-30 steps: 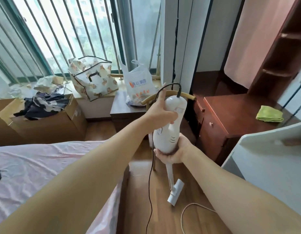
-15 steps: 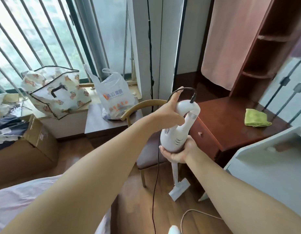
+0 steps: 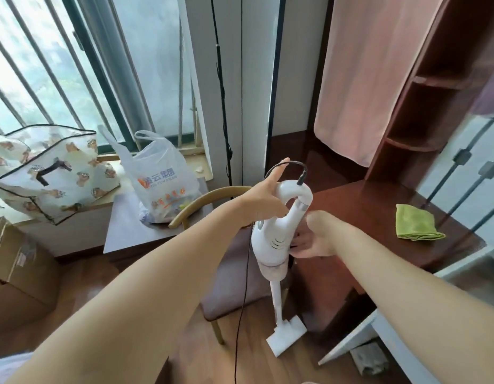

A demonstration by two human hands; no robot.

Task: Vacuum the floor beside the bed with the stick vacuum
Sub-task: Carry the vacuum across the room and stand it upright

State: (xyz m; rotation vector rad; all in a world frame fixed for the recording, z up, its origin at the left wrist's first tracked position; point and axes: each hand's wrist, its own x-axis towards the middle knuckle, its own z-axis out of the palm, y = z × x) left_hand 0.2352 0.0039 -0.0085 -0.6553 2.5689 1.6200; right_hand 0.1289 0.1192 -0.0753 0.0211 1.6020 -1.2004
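The white stick vacuum (image 3: 276, 239) stands upright in the middle of the view, its flat floor head (image 3: 286, 338) resting on the wooden floor (image 3: 254, 367). My left hand (image 3: 264, 198) grips the looped handle at the top, index finger stretched out. My right hand (image 3: 313, 236) sits against the right side of the motor body, fingers partly behind it. A black power cord (image 3: 247, 273) leaves the handle top and hangs down to the floor. A sliver of the pink bed (image 3: 7, 367) shows at bottom left.
A wooden chair (image 3: 234, 278) stands directly behind the vacuum. To the right is a dark red desk (image 3: 359, 214) with a green cloth (image 3: 415, 225). A low table (image 3: 126, 231) carries a plastic bag (image 3: 162, 184); a cardboard box (image 3: 16, 264) sits left. A white board (image 3: 379, 331) leans lower right.
The view has swung right and the bed has nearly left the frame. The vacuum now stands in front of the chair. My right hand has shifted from under the body to its right side.
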